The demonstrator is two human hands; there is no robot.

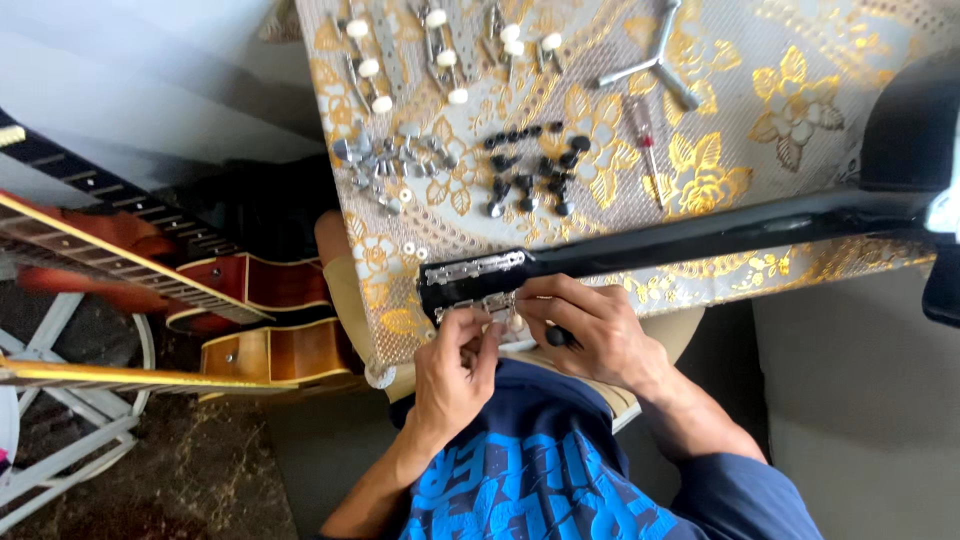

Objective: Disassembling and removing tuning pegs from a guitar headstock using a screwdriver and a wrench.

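A black guitar headstock (450, 285) juts over the near edge of a table, and its neck (750, 228) runs off to the right. One silver tuner strip (475, 267) lies along the headstock's far side. My left hand (452, 375) pinches a second silver tuner strip (490, 306) against the near side. My right hand (592, 332) is closed around a small black-handled tool (556, 337), its fingertips right at that strip. The tool's tip is hidden by my fingers.
The gold floral tablecloth (800, 110) carries white-knobbed tuner strips (365, 60), a pile of silver tuners (395, 160), black tuners (530, 170), a red-handled screwdriver (642, 130) and a Y-shaped wrench (655, 65). Wooden guitars (230, 290) lean at the left. A white stand (70, 420) is on the floor.
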